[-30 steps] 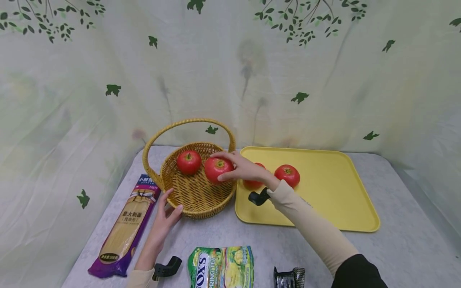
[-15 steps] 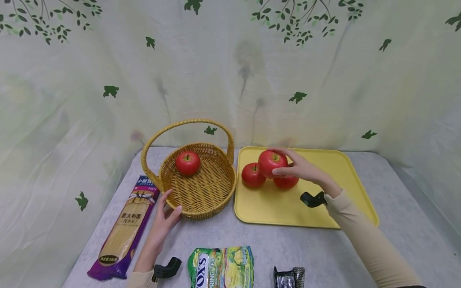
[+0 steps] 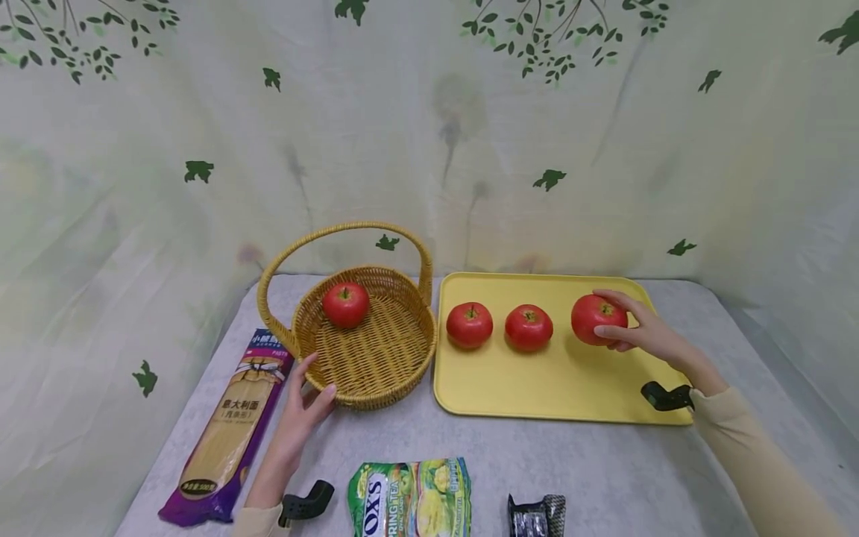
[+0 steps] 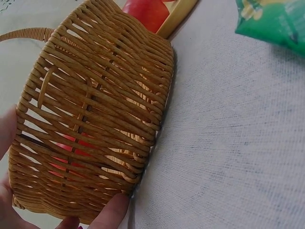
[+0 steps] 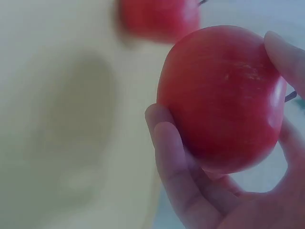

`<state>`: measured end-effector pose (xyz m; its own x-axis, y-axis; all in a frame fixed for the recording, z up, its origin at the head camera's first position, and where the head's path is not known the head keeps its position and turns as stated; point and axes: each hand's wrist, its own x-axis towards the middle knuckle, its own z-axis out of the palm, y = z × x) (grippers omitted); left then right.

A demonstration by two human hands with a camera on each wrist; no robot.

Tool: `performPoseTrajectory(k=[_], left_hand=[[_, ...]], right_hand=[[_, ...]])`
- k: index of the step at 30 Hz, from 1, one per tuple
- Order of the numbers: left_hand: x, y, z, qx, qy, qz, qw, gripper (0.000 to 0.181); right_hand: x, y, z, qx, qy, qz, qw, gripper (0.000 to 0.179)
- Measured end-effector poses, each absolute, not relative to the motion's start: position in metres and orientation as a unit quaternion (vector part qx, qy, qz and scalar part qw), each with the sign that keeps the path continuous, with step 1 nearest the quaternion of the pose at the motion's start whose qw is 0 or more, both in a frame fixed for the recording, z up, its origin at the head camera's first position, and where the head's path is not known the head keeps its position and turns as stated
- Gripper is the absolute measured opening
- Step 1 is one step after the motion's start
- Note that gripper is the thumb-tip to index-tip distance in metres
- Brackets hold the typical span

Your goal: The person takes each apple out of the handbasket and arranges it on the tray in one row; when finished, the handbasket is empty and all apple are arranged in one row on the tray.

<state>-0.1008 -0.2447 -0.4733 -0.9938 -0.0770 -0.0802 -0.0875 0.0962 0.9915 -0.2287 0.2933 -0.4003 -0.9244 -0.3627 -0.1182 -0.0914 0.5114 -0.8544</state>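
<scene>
Red apple (image 3: pixel 596 318) sits in the right hand (image 3: pixel 644 332), fingers (image 5: pixel 167 157) curled round it, just above the right end of the yellow tray (image 3: pixel 557 380); the right wrist view shows its shadow on the tray below, so it seems slightly raised, though I cannot tell for certain that it is clear of the surface. Two more apples lie on the tray to its left, one in the middle (image 3: pixel 529 327) and one near the left rim (image 3: pixel 469 324), each apart from the others. Beside the tray stands a wicker basket (image 3: pixel 376 373) with a hoop handle, and a fourth apple (image 3: pixel 345 304) rests inside it towards the back. The left hand (image 3: pixel 302 410) lies against the near-left wall of the basket, fingers fairly straight and touching the weave; its grip is loose, wrapped round nothing. On the grey bench (image 3: pixel 604 470), left of the basket, lies a purple pasta packet (image 3: pixel 228 432). A green sweet bag (image 3: pixel 409 500) and a small dark wrapper (image 3: pixel 535 516) lie at the near edge. Behind everything hangs a pale curtain (image 3: pixel 429 149) printed with green leaves.
</scene>
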Motion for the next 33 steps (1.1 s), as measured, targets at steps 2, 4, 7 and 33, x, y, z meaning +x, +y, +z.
performPoseTrajectory(k=[2,4,7,33], left_hand=[[-0.101,-0.245,-0.473,-0.054,0.741,0.670,0.003,0.068],[-0.101,-0.245,-0.474,-0.053,0.742,0.669,0.002,0.068],[-0.101,-0.245,-0.474,-0.052,0.742,0.668,0.002,0.068],[-0.100,-0.245,-0.475,-0.053,0.743,0.667,-0.001,0.067]], right_hand=[[-0.226,0.302,-0.405,-0.125,0.861,-0.471,0.143,0.072],[-0.224,0.307,-0.410,-0.114,0.865,-0.467,0.144,0.072],[-0.223,0.312,-0.418,-0.110,0.872,-0.456,0.137,0.073],[-0.237,0.284,-0.437,-0.118,0.899,-0.400,0.130,0.078]])
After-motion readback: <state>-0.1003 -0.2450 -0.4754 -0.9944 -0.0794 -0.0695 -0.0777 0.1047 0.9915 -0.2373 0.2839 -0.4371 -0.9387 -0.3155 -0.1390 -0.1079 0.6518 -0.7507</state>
